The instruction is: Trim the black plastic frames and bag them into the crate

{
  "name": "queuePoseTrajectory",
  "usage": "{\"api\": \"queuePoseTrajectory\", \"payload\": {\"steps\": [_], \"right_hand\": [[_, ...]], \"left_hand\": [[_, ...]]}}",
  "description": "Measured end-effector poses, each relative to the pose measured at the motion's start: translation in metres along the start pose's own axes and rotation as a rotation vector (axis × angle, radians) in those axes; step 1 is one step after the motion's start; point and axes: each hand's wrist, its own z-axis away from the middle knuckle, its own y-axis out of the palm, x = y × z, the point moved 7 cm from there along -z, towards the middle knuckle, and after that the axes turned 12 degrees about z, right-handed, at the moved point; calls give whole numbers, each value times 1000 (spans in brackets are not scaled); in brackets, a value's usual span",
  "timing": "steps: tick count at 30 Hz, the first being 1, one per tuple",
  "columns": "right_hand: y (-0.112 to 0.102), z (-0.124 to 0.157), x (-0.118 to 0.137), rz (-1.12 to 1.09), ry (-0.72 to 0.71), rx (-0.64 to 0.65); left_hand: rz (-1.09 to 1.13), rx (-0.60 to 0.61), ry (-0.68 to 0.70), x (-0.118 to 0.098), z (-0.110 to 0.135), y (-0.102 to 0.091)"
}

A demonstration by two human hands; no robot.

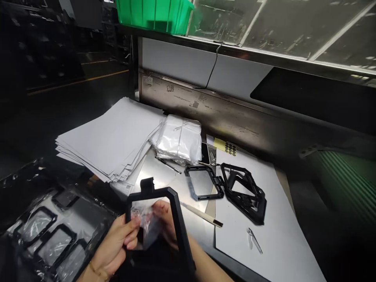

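My left hand point(119, 239) is closed on the left side of a black plastic frame point(178, 219) with cut corners and a small hinge tab on top. Its thumb lies over the frame's opening, beside crumpled clear plastic film point(144, 213). My right hand point(164, 213) shows through that opening, behind the frame, fingers bent together at the film; the fingertips are partly hidden. On the bench to the right lie an open frame point(192, 192) and several stacked black frames point(260, 213). Nail clippers point(254, 240) rest on the white sheet.
A stack of white paper point(108, 133) and a bundle of clear bags point(179, 139) stand at the back. Bagged frames point(55, 243) fill a black-lined container at left. A flat strip with a dark tip point(202, 215) crosses the metal bench. A green bin point(154, 15) sits on the shelf above.
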Motion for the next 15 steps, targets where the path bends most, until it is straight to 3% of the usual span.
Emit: {"api": "queuePoseTrajectory", "payload": {"steps": [4, 8, 12, 15], "right_hand": [[1, -9, 5, -138, 44, 19], [21, -16, 1, -109, 139, 142], [43, -23, -2, 10, 123, 219], [63, -24, -4, 134, 97, 314]], "left_hand": [[75, -147, 117, -23, 22, -57], [-26, -158, 159, -33, 57, -100], [-154, -213, 223, -35, 94, -113], [-277, -259, 269, -30, 100, -101]]}}
